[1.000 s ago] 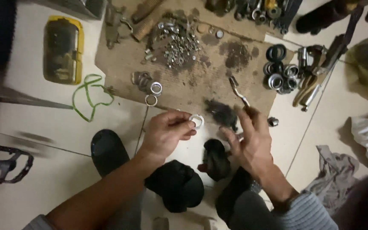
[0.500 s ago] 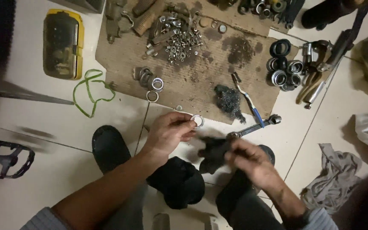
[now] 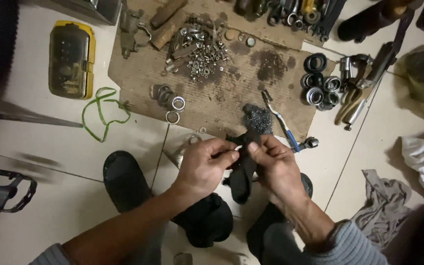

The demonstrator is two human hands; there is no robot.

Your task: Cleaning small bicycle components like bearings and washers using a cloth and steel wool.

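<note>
My left hand (image 3: 203, 164) and my right hand (image 3: 276, 164) meet in the middle of the view, both gripping a dark, greasy rag (image 3: 244, 172) that hangs down between them. The small metal ring that my left hand held is hidden inside the fingers and the rag. Just beyond my hands a ball of steel wool (image 3: 257, 119) and a blue-handled brush (image 3: 281, 123) lie on a stained cardboard sheet (image 3: 231, 93).
The cardboard holds a pile of nuts and washers (image 3: 199, 54), loose bearing rings (image 3: 172, 105) and stacked bearing cups (image 3: 320, 88). A yellow case (image 3: 70, 59), a green cord (image 3: 103, 112), a pedal (image 3: 3, 189), grey cloth (image 3: 381, 206) and my dark shoes (image 3: 123, 179) surround me.
My right hand put down the brush, picked up the dark rag and brought it to my left hand. The ring seen at my left fingertips is now covered by the rag.
</note>
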